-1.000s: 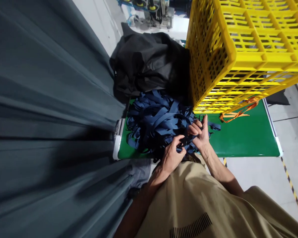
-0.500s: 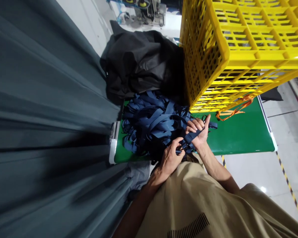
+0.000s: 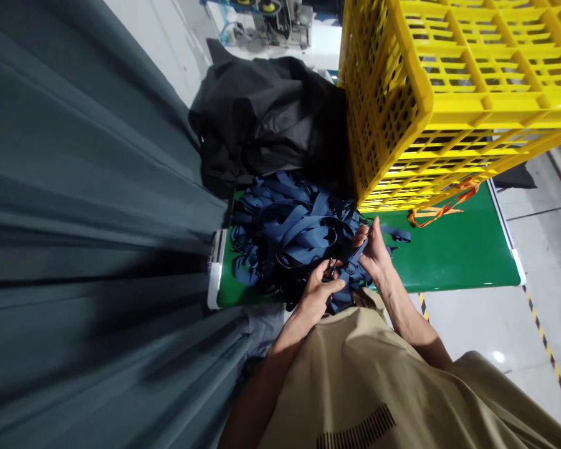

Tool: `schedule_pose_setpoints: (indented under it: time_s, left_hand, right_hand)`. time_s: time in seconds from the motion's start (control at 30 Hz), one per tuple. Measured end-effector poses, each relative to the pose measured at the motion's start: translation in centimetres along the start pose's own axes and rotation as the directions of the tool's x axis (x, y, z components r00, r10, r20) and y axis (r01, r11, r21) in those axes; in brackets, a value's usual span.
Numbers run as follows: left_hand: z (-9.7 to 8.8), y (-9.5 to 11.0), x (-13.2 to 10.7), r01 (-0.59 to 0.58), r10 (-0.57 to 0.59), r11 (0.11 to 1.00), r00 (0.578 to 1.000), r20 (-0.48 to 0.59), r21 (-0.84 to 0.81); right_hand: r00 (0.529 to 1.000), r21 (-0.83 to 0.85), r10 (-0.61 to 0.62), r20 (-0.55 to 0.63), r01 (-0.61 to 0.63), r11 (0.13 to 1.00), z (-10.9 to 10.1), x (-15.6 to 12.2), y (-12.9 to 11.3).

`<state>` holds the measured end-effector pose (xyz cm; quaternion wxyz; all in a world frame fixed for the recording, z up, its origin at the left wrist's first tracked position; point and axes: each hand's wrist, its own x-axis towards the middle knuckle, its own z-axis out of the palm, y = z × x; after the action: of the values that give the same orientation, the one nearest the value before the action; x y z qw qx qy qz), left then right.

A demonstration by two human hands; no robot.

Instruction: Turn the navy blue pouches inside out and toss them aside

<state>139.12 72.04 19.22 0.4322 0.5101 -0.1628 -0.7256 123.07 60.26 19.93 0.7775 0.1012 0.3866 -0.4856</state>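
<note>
A heap of blue webbing straps (image 3: 303, 231) with dark fittings lies on the green tabletop (image 3: 458, 255). My left hand (image 3: 318, 293), at the heap's near edge, pinches a small dark clip (image 3: 333, 267) between thumb and fingers; whether it is a hook or a buckle is hard to make out. Just to the right, my right hand (image 3: 374, 254) is closed on a blue webbing strap (image 3: 355, 259), thumb pointing up. That strap runs down between both hands, and loose lengths hang in front of my shirt. A strap end (image 3: 397, 235) sticks out to the right beyond my right hand.
A large yellow plastic crate (image 3: 393, 125) stands behind on the right, with an orange ribbon (image 3: 442, 212) at its base. Black fabric (image 3: 271, 118) is piled behind the straps. A grey curtain (image 3: 98, 224) hangs along the left. Part of a machine (image 3: 285, 25) shows at the back.
My right hand has shifted slightly left and turned, and its strap hangs lower. My left hand has tilted, bringing the dark clip up into view between its fingers.
</note>
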Motion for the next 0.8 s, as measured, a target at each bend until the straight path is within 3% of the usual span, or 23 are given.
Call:
schedule_pose_setpoints:
  time_s: [0.1, 0.2, 0.33, 0.43, 0.5, 0.67, 0.8]
  left_hand:
    - [-0.3, 0.0, -0.1, 0.091, -0.089, 0.992, 0.996, 0.02, -0.086]
    - [-0.3, 0.3, -0.3, 0.084, -0.085, 0.992, 0.996, -0.009, -0.095]
    - [-0.4, 1.2, 0.0, -0.105, 0.091, 0.977, 0.993, -0.078, -0.188]
    - [-0.8, 2.3, 0.4, -0.248, 0.216, 0.953, 0.958, -0.186, -0.172]
    - [-1.0, 2.9, 0.7, -0.298, 0.258, 0.943, 0.936, -0.241, -0.147]
    - [-0.6, 2.7, 1.5, -0.324, 0.277, 0.93, 0.929, -0.246, -0.174]
    - [0.0, 1.9, 1.5, -0.31, 0.263, 0.927, 0.938, -0.224, -0.21]
  right_hand:
    - [0.999, -0.146, -0.054, 0.007, 0.054, 0.988, 0.3, -0.3, -0.3]
    - [0.988, -0.291, -0.114, 0.108, 0.14, 0.946, 1.0, -1.4, -0.9]
    - [0.957, -0.497, -0.175, 0.232, 0.271, 0.824, 1.8, -3.2, -1.8]
    - [0.947, -0.6, -0.149, 0.284, 0.297, 0.743, 1.9, -4.3, -1.8]
    - [0.944, -0.664, -0.117, 0.308, 0.301, 0.684, 1.9, -4.9, -1.1]
    - [0.907, -0.817, -0.094, 0.411, 0.412, 0.403, 1.7, -5.2, 3.1]
    - [0.894, -0.798, -0.193, 0.405, 0.448, 0.403, 1.0, -4.6, 6.1]
